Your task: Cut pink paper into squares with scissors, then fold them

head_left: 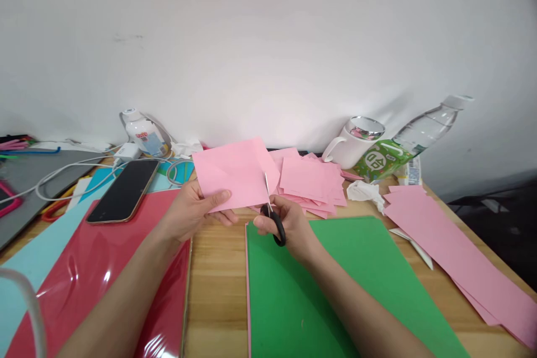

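Pinching a pink sheet (pixel 232 173) above the table (pixel 218 296), the left hand (pixel 201 207) has its fingers closed; the right hand (pixel 289 224) curls round scissors (pixel 279 229). The sheet's right end bends beside the blades (pixel 266 183).

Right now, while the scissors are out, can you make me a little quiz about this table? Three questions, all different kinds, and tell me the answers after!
1. Which hand is holding the black-handled scissors?

2. True or false: the smartphone is lying on the green paper.

3. Fill in the missing colour: the left hand is holding a ____ sheet of paper.

Key:
1. The right hand.
2. False. The smartphone rests partly on the plastic-wrapped red paper.
3. Pink.
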`<state>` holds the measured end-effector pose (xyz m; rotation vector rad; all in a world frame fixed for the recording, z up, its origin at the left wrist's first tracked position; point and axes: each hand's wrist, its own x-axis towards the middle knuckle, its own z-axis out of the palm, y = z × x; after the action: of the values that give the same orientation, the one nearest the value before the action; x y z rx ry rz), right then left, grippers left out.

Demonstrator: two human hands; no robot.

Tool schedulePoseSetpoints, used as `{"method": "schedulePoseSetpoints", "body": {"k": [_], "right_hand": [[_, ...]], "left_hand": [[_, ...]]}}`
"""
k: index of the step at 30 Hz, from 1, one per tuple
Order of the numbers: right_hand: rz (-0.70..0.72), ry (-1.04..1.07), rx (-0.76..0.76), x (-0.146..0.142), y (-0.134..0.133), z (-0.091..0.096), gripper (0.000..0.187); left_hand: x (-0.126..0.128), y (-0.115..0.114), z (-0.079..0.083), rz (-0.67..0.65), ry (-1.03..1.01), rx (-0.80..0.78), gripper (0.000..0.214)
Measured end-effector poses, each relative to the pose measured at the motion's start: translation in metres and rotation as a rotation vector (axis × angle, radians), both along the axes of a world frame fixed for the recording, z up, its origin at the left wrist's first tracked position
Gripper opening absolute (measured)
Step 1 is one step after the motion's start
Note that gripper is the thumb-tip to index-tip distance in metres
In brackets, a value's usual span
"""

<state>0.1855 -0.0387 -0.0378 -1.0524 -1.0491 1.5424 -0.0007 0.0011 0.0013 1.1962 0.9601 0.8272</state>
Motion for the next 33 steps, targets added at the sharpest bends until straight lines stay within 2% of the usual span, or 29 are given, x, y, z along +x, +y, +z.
{"method": "schedulePoseSetpoints", "body": {"k": [6,33], "right_hand": [[0.001,0.022,0.060,0.0019,0.0020,-0.0003,0.049],[-0.008,-0.080,0.057,0.0030,0.0041,-0.0048,0.049]], "left_hand": [[0.0022,-0.0010,-0.0021,-0.037,0.006,-0.022,0.023],[-0.0016,0.0003,0.0001,-0.027,-0.057,-0.108,0.025]]}}
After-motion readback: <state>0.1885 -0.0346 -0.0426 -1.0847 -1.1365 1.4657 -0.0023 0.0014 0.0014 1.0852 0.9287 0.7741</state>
